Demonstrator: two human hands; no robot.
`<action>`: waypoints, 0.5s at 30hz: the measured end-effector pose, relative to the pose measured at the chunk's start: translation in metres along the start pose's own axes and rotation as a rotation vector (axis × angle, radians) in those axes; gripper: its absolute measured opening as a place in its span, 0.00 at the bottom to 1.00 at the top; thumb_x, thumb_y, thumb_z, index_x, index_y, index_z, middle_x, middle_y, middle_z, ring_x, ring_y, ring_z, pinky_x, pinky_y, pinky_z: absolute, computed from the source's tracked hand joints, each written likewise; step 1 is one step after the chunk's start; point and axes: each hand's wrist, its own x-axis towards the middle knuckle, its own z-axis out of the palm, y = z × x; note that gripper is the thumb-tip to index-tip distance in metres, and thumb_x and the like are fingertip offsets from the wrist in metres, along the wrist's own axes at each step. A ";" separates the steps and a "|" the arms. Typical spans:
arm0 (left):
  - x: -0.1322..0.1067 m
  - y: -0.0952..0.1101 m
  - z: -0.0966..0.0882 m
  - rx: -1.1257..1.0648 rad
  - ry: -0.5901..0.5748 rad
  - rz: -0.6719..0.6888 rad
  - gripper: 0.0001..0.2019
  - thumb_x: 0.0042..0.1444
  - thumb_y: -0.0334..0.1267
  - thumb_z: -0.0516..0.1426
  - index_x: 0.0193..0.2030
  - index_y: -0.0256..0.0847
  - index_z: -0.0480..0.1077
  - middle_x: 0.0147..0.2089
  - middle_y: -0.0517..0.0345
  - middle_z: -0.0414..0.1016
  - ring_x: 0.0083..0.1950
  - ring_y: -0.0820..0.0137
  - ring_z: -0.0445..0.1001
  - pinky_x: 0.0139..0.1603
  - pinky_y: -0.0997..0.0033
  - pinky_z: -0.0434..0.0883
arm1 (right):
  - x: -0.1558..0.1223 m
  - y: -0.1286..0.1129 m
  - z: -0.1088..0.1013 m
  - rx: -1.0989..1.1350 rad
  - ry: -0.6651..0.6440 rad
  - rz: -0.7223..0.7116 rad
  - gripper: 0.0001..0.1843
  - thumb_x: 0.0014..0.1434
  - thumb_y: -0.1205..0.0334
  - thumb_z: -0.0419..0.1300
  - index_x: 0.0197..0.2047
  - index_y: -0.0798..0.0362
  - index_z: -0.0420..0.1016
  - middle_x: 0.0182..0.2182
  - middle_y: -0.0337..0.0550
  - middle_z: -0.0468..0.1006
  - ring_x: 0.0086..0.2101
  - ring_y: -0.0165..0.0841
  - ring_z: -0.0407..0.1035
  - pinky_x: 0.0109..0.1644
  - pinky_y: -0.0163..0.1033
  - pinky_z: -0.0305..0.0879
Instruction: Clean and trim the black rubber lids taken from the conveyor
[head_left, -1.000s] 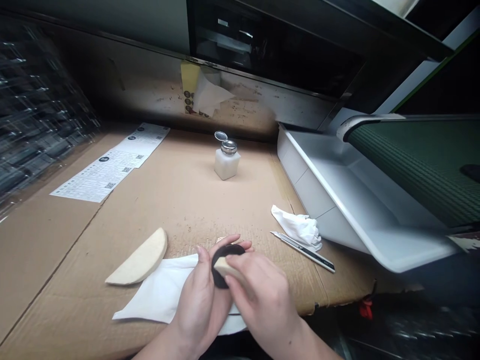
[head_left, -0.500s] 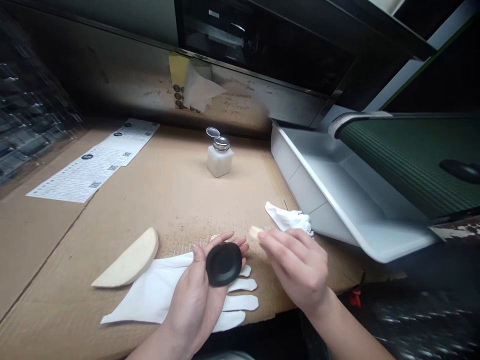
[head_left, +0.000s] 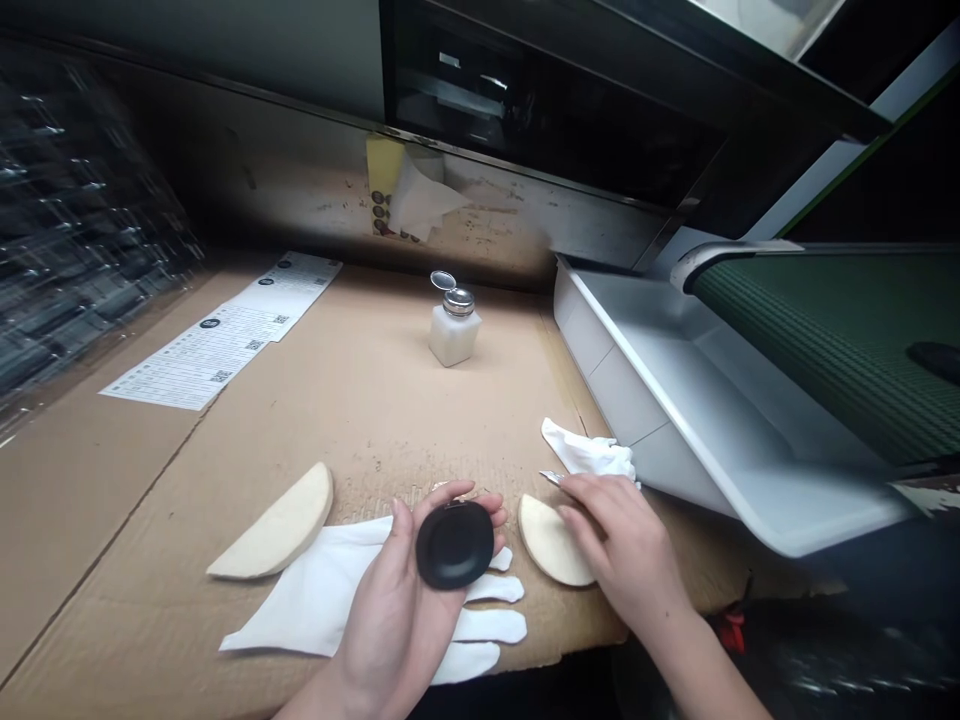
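My left hand (head_left: 401, 600) cups a black oval case (head_left: 454, 545) with a smooth, slightly sunken face turned up. Under that hand lies a white glove (head_left: 307, 595), its fingers pointing right. My right hand (head_left: 626, 540) is palm down over the cardboard, thumb and index finger apart. Its thumb is over the edge of a cream half-round sponge (head_left: 551, 540) lying flat. By its index fingertip shows the tip of a thin silvery object (head_left: 553, 477), the rest hidden. A second cream half-round sponge (head_left: 277, 530) leans against the glove at left.
A square bottle (head_left: 454, 335) with a raised metal lid stands behind the hands. Printed sheets (head_left: 202, 360) lie at left, near stacked clear plastic trays (head_left: 75, 220). A crumpled white cloth (head_left: 589, 452) touches a grey bin (head_left: 637, 400); a green conveyor belt (head_left: 825, 340) is beyond.
My right hand has lowered and moved slightly right; the cream sponge it held edge-on now lies flat on the cardboard. The left hand still holds the black case. The view has shifted slightly.
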 end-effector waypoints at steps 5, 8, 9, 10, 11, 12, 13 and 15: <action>0.001 0.000 -0.001 -0.034 0.003 0.014 0.22 0.58 0.51 0.47 0.44 0.35 0.71 0.44 0.41 0.76 0.50 0.57 0.70 0.52 0.54 0.63 | 0.003 0.030 0.006 -0.163 -0.091 0.092 0.10 0.58 0.61 0.56 0.42 0.51 0.72 0.42 0.43 0.74 0.43 0.38 0.67 0.48 0.45 0.66; 0.000 0.000 -0.002 -0.056 -0.001 0.014 0.21 0.58 0.51 0.48 0.45 0.35 0.70 0.45 0.41 0.76 0.47 0.58 0.72 0.48 0.56 0.66 | 0.000 0.033 0.009 -0.156 -0.102 0.105 0.08 0.58 0.61 0.55 0.41 0.51 0.72 0.43 0.42 0.74 0.44 0.37 0.67 0.50 0.44 0.65; 0.000 0.000 -0.002 -0.064 0.004 0.012 0.21 0.58 0.51 0.48 0.45 0.36 0.70 0.46 0.42 0.76 0.47 0.58 0.73 0.47 0.57 0.67 | -0.001 0.032 0.010 -0.146 -0.098 0.110 0.07 0.59 0.61 0.55 0.40 0.50 0.72 0.43 0.41 0.74 0.45 0.37 0.67 0.50 0.44 0.64; 0.000 0.000 -0.002 -0.075 0.012 0.009 0.20 0.58 0.50 0.48 0.47 0.36 0.69 0.47 0.43 0.75 0.47 0.59 0.73 0.46 0.58 0.68 | -0.001 0.031 0.010 -0.131 -0.087 0.117 0.07 0.59 0.61 0.54 0.40 0.50 0.71 0.43 0.40 0.74 0.44 0.37 0.67 0.50 0.44 0.64; 0.000 0.001 -0.002 -0.088 0.022 0.008 0.20 0.59 0.49 0.49 0.49 0.37 0.68 0.49 0.43 0.75 0.47 0.59 0.73 0.46 0.58 0.68 | -0.001 0.028 0.009 -0.113 -0.067 0.130 0.08 0.60 0.60 0.54 0.41 0.49 0.70 0.42 0.40 0.74 0.44 0.36 0.67 0.49 0.44 0.64; 0.000 0.001 -0.002 -0.100 0.034 0.006 0.20 0.59 0.47 0.49 0.52 0.37 0.66 0.51 0.43 0.74 0.48 0.58 0.73 0.47 0.58 0.68 | 0.000 0.025 0.008 -0.090 -0.041 0.146 0.08 0.61 0.59 0.53 0.42 0.49 0.69 0.42 0.40 0.74 0.43 0.36 0.68 0.48 0.43 0.65; 0.000 0.002 -0.001 -0.110 0.044 0.003 0.20 0.59 0.46 0.49 0.54 0.37 0.64 0.52 0.42 0.73 0.49 0.57 0.73 0.49 0.57 0.68 | 0.001 0.022 0.007 -0.065 -0.010 0.162 0.09 0.62 0.59 0.51 0.44 0.49 0.68 0.41 0.39 0.75 0.42 0.35 0.69 0.45 0.41 0.66; 0.001 0.002 -0.001 -0.121 0.048 0.008 0.21 0.60 0.43 0.48 0.57 0.35 0.60 0.53 0.38 0.72 0.52 0.54 0.72 0.54 0.55 0.66 | 0.005 0.013 0.004 -0.018 0.066 0.176 0.09 0.63 0.59 0.49 0.44 0.49 0.66 0.38 0.39 0.76 0.38 0.32 0.71 0.40 0.37 0.67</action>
